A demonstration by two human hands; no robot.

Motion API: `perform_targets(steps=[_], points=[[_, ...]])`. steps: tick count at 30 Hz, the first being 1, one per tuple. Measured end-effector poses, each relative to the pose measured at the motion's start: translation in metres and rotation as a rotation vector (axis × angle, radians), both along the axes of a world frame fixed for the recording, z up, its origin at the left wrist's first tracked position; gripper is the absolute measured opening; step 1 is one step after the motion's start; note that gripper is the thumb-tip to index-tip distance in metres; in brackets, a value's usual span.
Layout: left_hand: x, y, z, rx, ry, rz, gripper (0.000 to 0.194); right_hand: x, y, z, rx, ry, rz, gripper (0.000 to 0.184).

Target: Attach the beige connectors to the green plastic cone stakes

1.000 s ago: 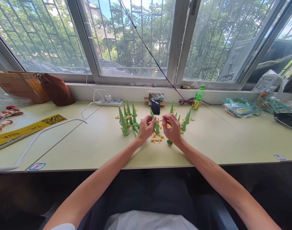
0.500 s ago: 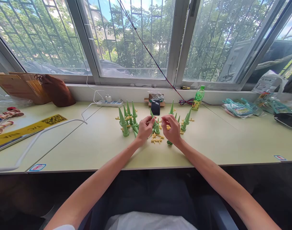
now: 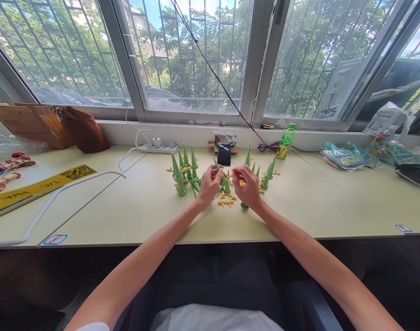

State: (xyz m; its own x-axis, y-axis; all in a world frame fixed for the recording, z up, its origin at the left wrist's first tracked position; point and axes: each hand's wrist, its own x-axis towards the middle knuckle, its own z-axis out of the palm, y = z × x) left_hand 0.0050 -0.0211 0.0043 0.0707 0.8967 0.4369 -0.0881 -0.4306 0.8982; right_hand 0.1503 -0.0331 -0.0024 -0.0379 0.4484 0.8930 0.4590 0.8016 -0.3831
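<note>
My left hand (image 3: pixel 210 185) is closed around a green plastic spike (image 3: pixel 225 185), which leans slightly to the left. Just to its right, my right hand (image 3: pixel 247 185) has its thumb and fingers pinched together; what they hold, if anything, is too small to make out. Loose yellow branched pegs (image 3: pixel 226 202) lie on the table below and between the hands. Several green spikes (image 3: pixel 177 175) with yellow pegs stand left of my left hand. More green spikes (image 3: pixel 268 174) stand beyond and right of my right hand. A small green piece (image 3: pixel 244 206) lies beneath my right wrist.
At the back are a phone (image 3: pixel 224 155), a power strip (image 3: pixel 159 148) and a green drink bottle (image 3: pixel 286 141). Teal plastic packets (image 3: pixel 346 155) lie to the right. A white cable (image 3: pixel 68 186), a brown pouch (image 3: pixel 84 130) and wooden toys (image 3: pixel 6 172) are on the left.
The green spike in my left hand has tilted a little further left. Both hands otherwise stay almost in place, with the right slightly closer to the left than at first.
</note>
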Motion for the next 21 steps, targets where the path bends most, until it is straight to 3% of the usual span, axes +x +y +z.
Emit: perform_targets(steps=[6,21], points=[[0.0003,-0.0011,0.0009,-0.001,0.035,0.045,0.04,0.0005,0.0008,-0.0004,0.023,0.022,0.03,0.01],[0.0013,-0.0011,-0.0006,-0.107,-0.069,-0.058,0.035,0.0008,0.0016,0.0008,-0.006,0.008,0.036,0.011]])
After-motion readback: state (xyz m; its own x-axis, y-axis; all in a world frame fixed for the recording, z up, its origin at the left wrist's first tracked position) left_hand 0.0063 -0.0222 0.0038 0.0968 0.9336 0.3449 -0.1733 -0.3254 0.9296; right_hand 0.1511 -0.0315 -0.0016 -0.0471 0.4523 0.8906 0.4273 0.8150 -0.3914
